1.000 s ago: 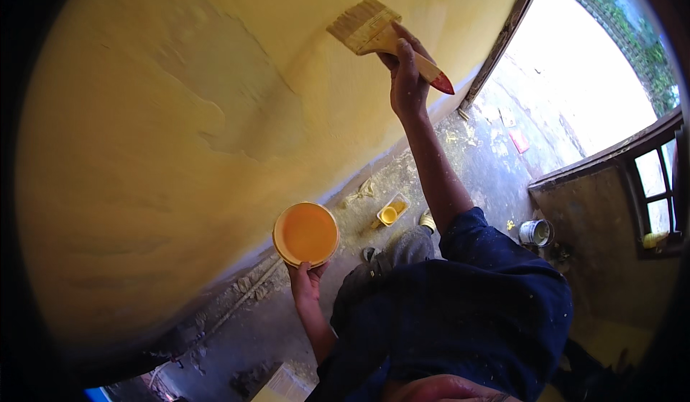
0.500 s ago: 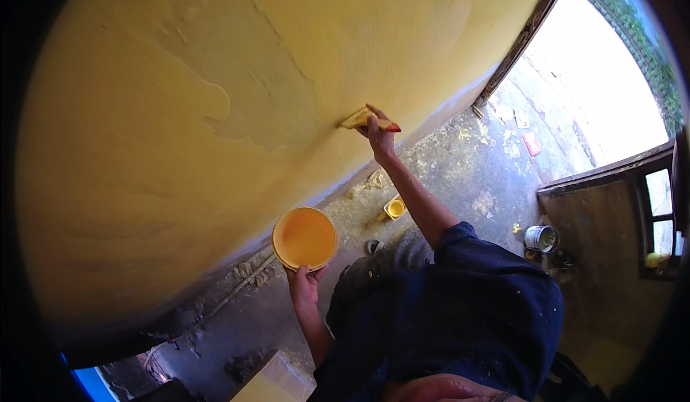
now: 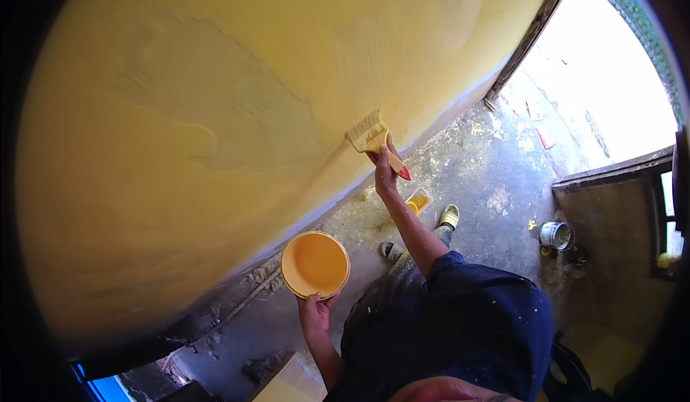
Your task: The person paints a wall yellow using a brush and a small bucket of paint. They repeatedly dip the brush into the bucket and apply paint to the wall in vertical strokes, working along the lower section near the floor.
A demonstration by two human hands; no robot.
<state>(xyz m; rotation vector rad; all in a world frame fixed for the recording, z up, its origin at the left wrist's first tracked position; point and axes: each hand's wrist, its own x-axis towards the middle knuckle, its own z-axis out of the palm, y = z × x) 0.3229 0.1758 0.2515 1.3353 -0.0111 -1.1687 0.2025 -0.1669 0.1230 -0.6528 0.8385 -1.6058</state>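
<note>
A wide paintbrush point(image 3: 371, 135) with yellow-coated bristles and a pale, red-tipped handle is gripped in my right hand point(image 3: 386, 172). Its bristles are against or just off the yellow wall point(image 3: 251, 129); which of the two I cannot tell. On the wall, a patch with a raised, peeling edge lies to the left of the brush. My left hand point(image 3: 315, 312) holds a round tub point(image 3: 315, 264) by its near rim, fingers partly hidden beneath. The tub's inside looks orange-yellow, and it hangs low beside the wall's foot.
A small tray point(image 3: 419, 202) with yellow paint sits on the paint-spattered floor point(image 3: 489, 186) by my feet. To the right, a paint bucket point(image 3: 557, 235) stands near an open door point(image 3: 611, 179). A cardboard box point(image 3: 295, 380) is at lower left, and a pole point(image 3: 251, 294) lies along the wall.
My right hand has moved slightly down and turned the brush, so its bristles now fan upward and left. The tub shifted a little right and down. My right foot has come into view.
</note>
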